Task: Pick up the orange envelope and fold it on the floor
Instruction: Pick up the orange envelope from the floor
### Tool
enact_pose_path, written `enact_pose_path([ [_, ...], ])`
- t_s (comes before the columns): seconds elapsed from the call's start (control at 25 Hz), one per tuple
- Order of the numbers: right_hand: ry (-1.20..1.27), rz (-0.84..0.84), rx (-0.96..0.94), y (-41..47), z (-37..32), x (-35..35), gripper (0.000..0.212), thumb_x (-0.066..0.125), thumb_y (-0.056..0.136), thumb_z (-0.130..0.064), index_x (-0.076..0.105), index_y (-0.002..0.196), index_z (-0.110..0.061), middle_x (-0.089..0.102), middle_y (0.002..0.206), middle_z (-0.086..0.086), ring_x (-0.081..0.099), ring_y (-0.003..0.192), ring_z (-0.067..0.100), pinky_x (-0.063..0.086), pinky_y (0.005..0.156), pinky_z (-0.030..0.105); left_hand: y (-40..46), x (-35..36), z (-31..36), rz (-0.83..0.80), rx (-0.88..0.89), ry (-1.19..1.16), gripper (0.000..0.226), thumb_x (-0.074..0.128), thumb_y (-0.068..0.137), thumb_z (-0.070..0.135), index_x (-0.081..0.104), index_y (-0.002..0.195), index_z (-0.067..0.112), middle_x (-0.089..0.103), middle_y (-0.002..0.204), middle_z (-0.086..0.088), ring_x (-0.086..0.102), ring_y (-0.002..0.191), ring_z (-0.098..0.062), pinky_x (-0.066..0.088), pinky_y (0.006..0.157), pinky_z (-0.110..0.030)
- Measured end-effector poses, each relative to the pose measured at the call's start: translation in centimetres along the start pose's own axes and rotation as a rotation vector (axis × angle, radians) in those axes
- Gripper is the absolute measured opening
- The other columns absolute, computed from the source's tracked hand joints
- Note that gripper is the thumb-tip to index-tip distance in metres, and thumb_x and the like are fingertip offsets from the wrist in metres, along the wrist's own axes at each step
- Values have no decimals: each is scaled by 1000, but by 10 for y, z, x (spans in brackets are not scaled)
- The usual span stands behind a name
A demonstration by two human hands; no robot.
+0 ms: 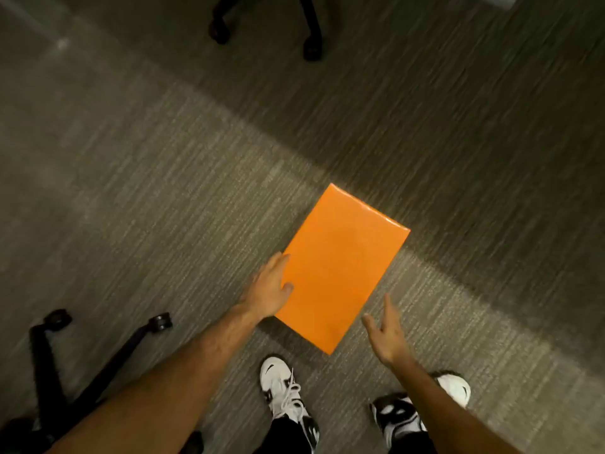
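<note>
**A:** Where is the orange envelope (pixel 340 267), and which way does it lie?

**B:** It rests flat on the grey carpeted floor (pixel 163 191), just ahead of the person's white-and-black sneakers (pixel 284 394). Its long axis runs on a diagonal, from a near corner by the feet up and away towards the right. Nothing lies on it.

**A:** Which hand is nearer?

**B:** The left hand (pixel 270 285). It sits at the envelope's long left edge, fingers (pixel 283 258) held loosely together along that edge, the thumb tip resting on the orange surface. It touches but is not clamped on anything. Whether the fingertips have slid under the edge cannot be told.

**A:** And the other?

**B:** The right hand (pixel 386 335) hovers just beside the short near edge, close to the near corner, clear of the paper. Its fingers are spread apart and empty, palm turned inward towards the envelope.

**A:** So what does the lift depend on?

**B:** Probably on the left fingers getting beneath that long edge, with the right hand closing in from the opposite side. Black chair legs with castors (pixel 160 322) stand well apart to the left.
</note>
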State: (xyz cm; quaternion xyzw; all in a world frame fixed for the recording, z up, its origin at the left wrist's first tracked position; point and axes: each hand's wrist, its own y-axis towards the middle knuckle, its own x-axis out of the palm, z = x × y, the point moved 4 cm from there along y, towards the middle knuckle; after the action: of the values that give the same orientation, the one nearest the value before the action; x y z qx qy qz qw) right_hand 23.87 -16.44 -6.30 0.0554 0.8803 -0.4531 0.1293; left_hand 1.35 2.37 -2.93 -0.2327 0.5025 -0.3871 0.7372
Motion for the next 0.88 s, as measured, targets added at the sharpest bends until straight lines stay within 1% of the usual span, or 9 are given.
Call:
enact_pose_path([
  [0.16, 314, 21, 238, 60, 33, 35, 88, 55, 98, -45, -6, 159, -28, 11, 167, 5, 30, 147, 33, 32, 116, 53, 56, 25, -54, 46, -124, -67, 83, 58, 98, 33, 3, 160, 22, 8, 168, 0, 21, 151, -26, 30, 119, -47],
  [0.28, 478, 48, 330, 79, 56, 54, 87, 58, 97, -43, -2, 159, -28, 23, 164, 7, 35, 144, 35, 33, 114, 57, 76, 50, -80, 25, -219, -180, 92, 61, 96, 40, -4, 160, 24, 11, 168, -2, 25, 149, -29, 34, 115, -50],
  [0.4, 586, 50, 320, 90, 62, 64, 75, 57, 99, -35, 13, 158, -29, 36, 158, 6, 49, 131, 32, 42, 106, 55, 88, 61, -91, -35, -273, -304, 89, 63, 95, 39, 4, 160, 26, 33, 160, -4, 44, 139, -30, 43, 108, -49],
  [0.52, 667, 24, 286, 92, 61, 68, 52, 57, 100, -27, 37, 147, -31, 57, 137, 0, 62, 105, 18, 52, 86, 50, 89, 67, -88, 17, -286, -340, 76, 61, 97, 29, 16, 158, 25, 43, 154, -5, 49, 134, -29, 45, 107, -50],
  [0.6, 684, 29, 292, 89, 60, 61, 41, 58, 100, -24, 45, 137, -35, 62, 129, -4, 64, 103, 17, 54, 77, 47, 85, 67, -81, 32, -312, -349, 70, 57, 99, 19, 19, 157, 25, 45, 152, -5, 51, 131, -30, 47, 105, -50],
  [0.64, 687, 31, 278, 86, 59, 56, 40, 58, 100, -23, 46, 135, -36, 64, 128, -5, 64, 104, 18, 55, 75, 46, 82, 67, -76, 42, -318, -341, 68, 56, 99, 16, 20, 156, 25, 46, 151, -5, 52, 130, -30, 47, 105, -50],
  [0.72, 688, 40, 264, 75, 54, 37, 47, 59, 100, -21, 43, 143, -31, 66, 125, -6, 65, 106, 20, 56, 70, 42, 71, 62, -58, 84, -323, -342, 65, 55, 100, 14, 23, 156, 24, 45, 152, -5, 51, 131, -31, 47, 106, -50],
  [0.8, 672, 61, 256, 62, 48, 11, 52, 59, 99, -19, 42, 147, -24, 68, 120, -5, 67, 102, 20, 58, 62, 37, 59, 56, -32, 124, -311, -371, 64, 54, 100, 15, 25, 156, 23, 43, 154, -6, 49, 134, -31, 45, 108, -51],
  [0.88, 648, 82, 233, 45, 41, -24, 49, 58, 100, -17, 44, 147, -21, 70, 114, -4, 69, 94, 17, 59, 55, 31, 44, 49, 4, 136, -283, -398, 65, 54, 100, 14, 24, 156, 20, 37, 157, -9, 43, 139, -32, 41, 111, -52],
])
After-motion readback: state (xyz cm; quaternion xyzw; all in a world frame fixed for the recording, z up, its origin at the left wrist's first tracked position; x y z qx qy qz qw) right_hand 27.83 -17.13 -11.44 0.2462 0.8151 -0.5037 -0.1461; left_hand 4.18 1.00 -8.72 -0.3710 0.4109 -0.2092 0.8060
